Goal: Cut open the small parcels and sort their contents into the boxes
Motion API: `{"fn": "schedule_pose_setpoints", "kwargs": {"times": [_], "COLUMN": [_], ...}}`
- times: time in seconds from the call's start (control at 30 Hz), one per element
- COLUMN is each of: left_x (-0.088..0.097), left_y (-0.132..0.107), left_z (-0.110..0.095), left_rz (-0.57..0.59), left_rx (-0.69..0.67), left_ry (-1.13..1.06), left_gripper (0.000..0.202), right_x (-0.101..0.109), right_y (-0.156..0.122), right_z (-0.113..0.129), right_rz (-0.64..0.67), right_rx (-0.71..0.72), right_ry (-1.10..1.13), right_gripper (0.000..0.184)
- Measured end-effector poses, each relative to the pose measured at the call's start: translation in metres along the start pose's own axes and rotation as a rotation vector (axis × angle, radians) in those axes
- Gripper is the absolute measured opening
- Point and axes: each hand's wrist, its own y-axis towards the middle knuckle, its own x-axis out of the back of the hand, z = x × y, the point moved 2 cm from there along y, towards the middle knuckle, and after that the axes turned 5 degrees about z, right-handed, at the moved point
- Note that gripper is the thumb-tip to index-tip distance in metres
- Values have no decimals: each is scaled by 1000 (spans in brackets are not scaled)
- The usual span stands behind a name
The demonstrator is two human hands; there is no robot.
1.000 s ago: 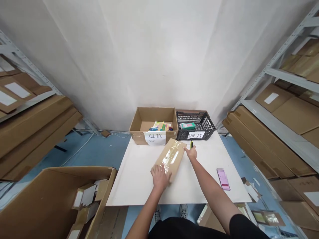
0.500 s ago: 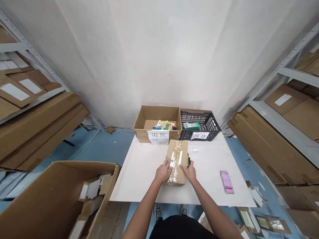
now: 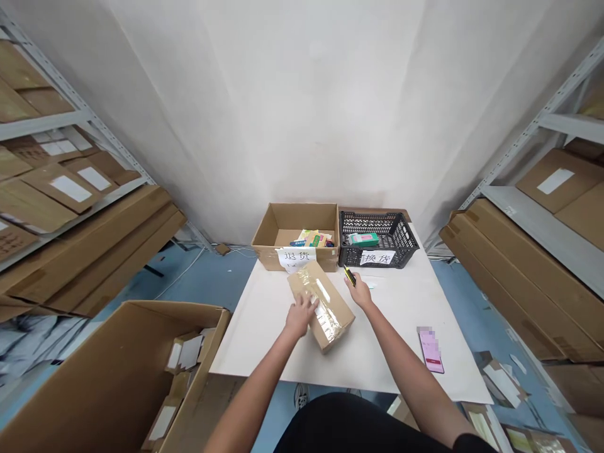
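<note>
A taped cardboard box [image 3: 333,299] lies turned at an angle on the white table [image 3: 259,327]. Clear tape and white label pieces show on its top. My left hand [image 3: 299,314] rests on the box's left side, fingers spread over the top face. To the right of the box, my right hand [image 3: 360,291] is closed round a yellow-and-black utility knife [image 3: 350,275], held clear of the box with its tip pointing up and left. Whether its blade is out is too small to tell.
Behind stand an open carton [image 3: 264,255] holding colourful packets and a black plastic crate [image 3: 406,248] with a green box [image 3: 364,239]. A phone [image 3: 430,350] lies at the table's right. A large carton of parcels [image 3: 117,352] stands left. Shelves flank both sides.
The box has turned anticlockwise, its far end swinging left. My right hand has come off the box and moved up with the utility knife. My left hand has shifted slightly left.
</note>
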Motion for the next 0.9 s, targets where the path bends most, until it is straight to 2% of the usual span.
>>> {"fn": "schedule_pose_setpoints", "kwargs": {"times": [0.07, 0.13, 0.23, 0.33, 0.5, 0.6, 0.67, 0.9], "left_x": [14, 22, 30, 28, 2, -16, -23, -21], "left_y": [15, 31, 54, 68, 75, 75, 74, 71], "left_z": [10, 15, 10, -12, -77, -109, -121, -126], "left_rz": [28, 117, 186, 156, 85, 70, 54, 41], "left_rx": [-153, -258, -260, -220, -147, -60, -25, 7], "left_ry": [72, 74, 34, 50, 86, 68, 57, 26], "left_gripper": [118, 122, 126, 125, 117, 116, 116, 118], "right_x": [-2, -8, -15, -7, 26, 44, 52, 75], "right_y": [-22, -43, -68, -83, -96, -98, -97, -85], "right_z": [-20, -40, -68, -94, -129, -138, -139, -119], "right_rz": [-13, 12, 51, 60, 92, 121, 133, 215], "right_rx": [-38, -62, -128, -230, -369, -365, -346, -356], "right_ry": [139, 286, 448, 535, 508, 457, 420, 77], "right_gripper": [46, 46, 37, 28, 36, 43, 44, 40]}}
